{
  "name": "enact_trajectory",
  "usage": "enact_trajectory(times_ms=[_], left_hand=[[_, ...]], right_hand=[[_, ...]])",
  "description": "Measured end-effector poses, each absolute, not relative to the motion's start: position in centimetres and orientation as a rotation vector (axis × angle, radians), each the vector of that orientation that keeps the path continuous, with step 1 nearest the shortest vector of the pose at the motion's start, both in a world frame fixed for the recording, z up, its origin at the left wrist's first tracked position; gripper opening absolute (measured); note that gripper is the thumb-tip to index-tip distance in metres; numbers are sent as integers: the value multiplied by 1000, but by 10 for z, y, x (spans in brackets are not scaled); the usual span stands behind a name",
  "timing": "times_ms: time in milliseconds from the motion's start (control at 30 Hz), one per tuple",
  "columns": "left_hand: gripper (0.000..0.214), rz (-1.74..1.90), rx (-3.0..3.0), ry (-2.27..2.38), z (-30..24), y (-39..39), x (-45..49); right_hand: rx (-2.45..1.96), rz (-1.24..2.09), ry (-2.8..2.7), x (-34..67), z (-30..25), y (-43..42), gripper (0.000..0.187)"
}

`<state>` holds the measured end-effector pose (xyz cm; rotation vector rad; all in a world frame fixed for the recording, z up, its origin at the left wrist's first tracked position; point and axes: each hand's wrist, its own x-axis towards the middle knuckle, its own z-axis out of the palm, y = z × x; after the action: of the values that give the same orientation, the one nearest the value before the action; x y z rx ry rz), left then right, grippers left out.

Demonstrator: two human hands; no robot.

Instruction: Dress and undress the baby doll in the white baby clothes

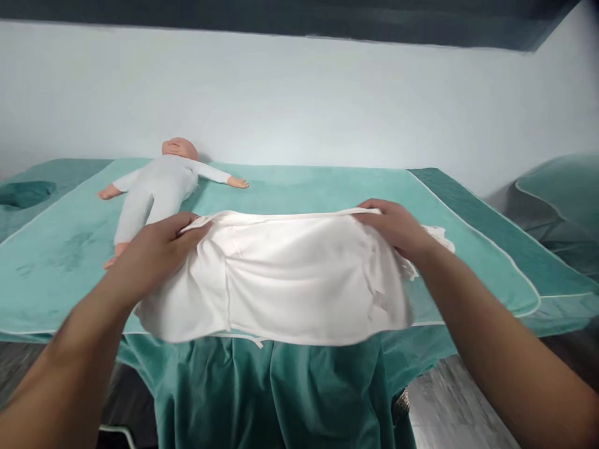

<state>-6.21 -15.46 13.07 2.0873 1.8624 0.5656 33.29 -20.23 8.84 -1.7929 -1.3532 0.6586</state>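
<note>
A white cloth garment (299,274) hangs stretched between my two hands, above the front edge of the bed. My left hand (175,240) pinches its upper left corner, and my right hand (395,227) grips the upper right corner. The garment has a seam near its left side, and its lower edge sags freely. Its exact kind I cannot make out. Beyond my left hand a baby doll (159,181) in a white long-sleeved suit lies on its back, arms spread. Some white fabric (440,237) shows behind my right wrist.
A light green mat (299,187) with pale piping covers the bed, and a darker green cover (281,386) drapes down its front. At the far right rests a green pillow (566,193). A white wall (299,100) stands behind the bed.
</note>
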Motion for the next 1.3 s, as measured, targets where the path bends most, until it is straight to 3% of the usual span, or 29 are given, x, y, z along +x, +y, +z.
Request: enact_trajectory(times_ms=[133, 233, 400, 500, 633, 833, 933, 1033, 1200, 1300], left_hand=[[54, 427, 2292, 2067, 104, -114, -56], [39, 476, 2517, 2007, 65, -100, -32], [40, 452, 2389, 1645, 9, -87, 21], [46, 403, 2375, 1737, 0, -74, 32], [63, 440, 2488, 1782, -7, -55, 25], [64, 855, 2582, 1593, -29, -47, 17], [64, 1031, 2594, 1414, -27, -48, 15], [58, 1089, 2588, 1367, -23, -48, 13], [30, 1140, 2580, 1348, -34, -40, 12], [27, 1146, 2586, 1374, -39, -38, 12]], right_hand=[[-2092, 177, -1620, 292, 64, -141, 35], [-1894, -204, -1814, 250, 35, -129, 36], [-1920, -49, -1974, 201, -9, -135, 36], [-2045, -185, -1956, 203, -20, -124, 42], [-1900, -397, -2050, 227, -19, -102, 46], [-1835, -327, -1938, 268, -23, -77, 35], [-1807, -468, -1791, 271, -21, -75, 29], [-1741, -587, -1739, 252, -9, -89, 31], [-1717, -580, -1786, 202, 6, -120, 28], [-1722, -555, -1891, 191, 8, -118, 24]])
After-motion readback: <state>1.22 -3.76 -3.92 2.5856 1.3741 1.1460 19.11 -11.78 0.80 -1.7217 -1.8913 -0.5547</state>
